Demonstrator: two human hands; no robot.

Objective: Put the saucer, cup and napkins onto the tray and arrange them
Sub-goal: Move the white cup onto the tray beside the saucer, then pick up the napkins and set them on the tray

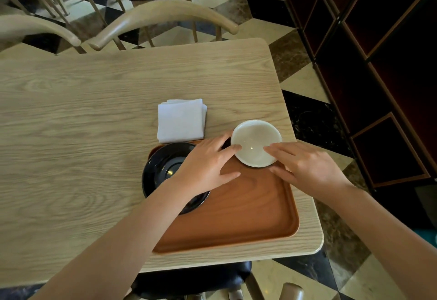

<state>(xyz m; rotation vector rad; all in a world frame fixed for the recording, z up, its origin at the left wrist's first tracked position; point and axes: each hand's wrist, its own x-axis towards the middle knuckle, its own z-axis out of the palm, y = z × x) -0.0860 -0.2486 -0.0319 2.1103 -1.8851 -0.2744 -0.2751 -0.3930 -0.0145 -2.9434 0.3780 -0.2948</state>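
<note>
A brown wooden tray (248, 214) lies at the table's near right corner. A black saucer (163, 169) rests on the tray's left rim, partly under my left forearm. A cup (256, 143), white inside and dark outside, stands at the tray's far right corner. My left hand (208, 165) touches its left rim with the fingertips, and my right hand (305, 167) holds its right side. White folded napkins (181, 121) lie on the table just beyond the tray, apart from both hands.
The light wooden table (94, 110) stretches to the left. Two wooden chair backs (163, 16) stand along the far edge. A dark shelf unit (378, 75) stands to the right over a chequered floor. A dark seat (189, 278) sits below the near edge.
</note>
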